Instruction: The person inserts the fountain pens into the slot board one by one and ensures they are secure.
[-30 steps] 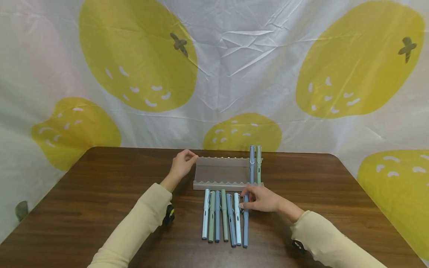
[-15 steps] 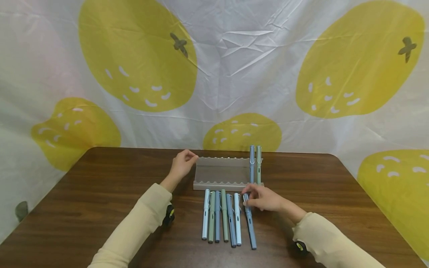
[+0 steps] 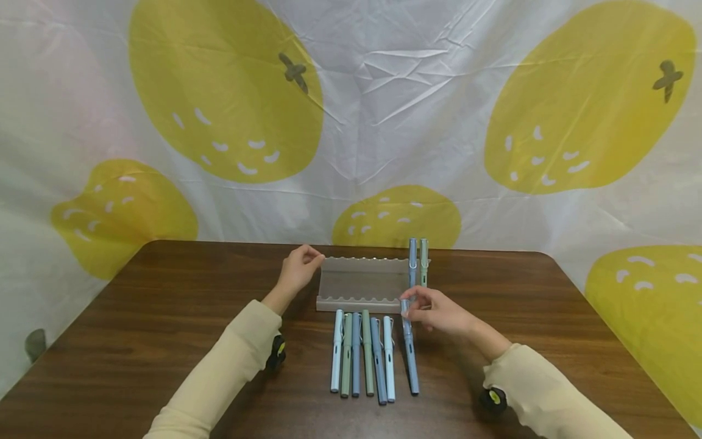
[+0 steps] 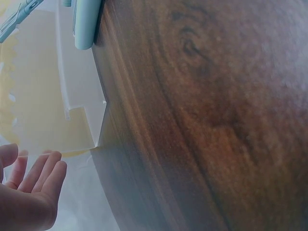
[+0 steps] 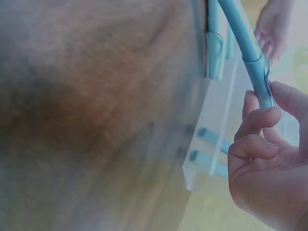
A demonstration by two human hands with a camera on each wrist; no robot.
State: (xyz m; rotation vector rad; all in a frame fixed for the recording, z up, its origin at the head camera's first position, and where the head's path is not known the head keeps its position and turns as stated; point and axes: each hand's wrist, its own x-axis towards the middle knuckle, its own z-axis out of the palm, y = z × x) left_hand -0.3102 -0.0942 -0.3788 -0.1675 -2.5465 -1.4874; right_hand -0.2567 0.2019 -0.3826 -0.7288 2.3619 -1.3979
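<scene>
My right hand (image 3: 436,308) pinches the cap end of a blue pen (image 3: 409,350), its barrel slanting down toward me. The right wrist view shows that pen (image 5: 243,33) between thumb and fingers, clip facing the thumb. At the back left corner of a clear, notched pen rack (image 3: 362,286), my left hand (image 3: 296,268) pinches the edge between thumb and forefinger; in the left wrist view its other fingers (image 4: 50,175) are extended beside the rack. A blue pen (image 3: 412,259) and a green pen (image 3: 424,256) lean in the rack's right-hand slots, partly behind my right hand.
In front of the rack lies a row of several capped pens, from a pale blue pen (image 3: 336,353) at the left to another pale blue pen (image 3: 389,360) at the right. The brown wooden table (image 3: 219,274) meets a lemon-print cloth (image 3: 356,122) behind.
My right hand has drawn the blue pen off the right end of the row, swung its lower end rightward and raised it toward the rack. The left hand and rack stay put.
</scene>
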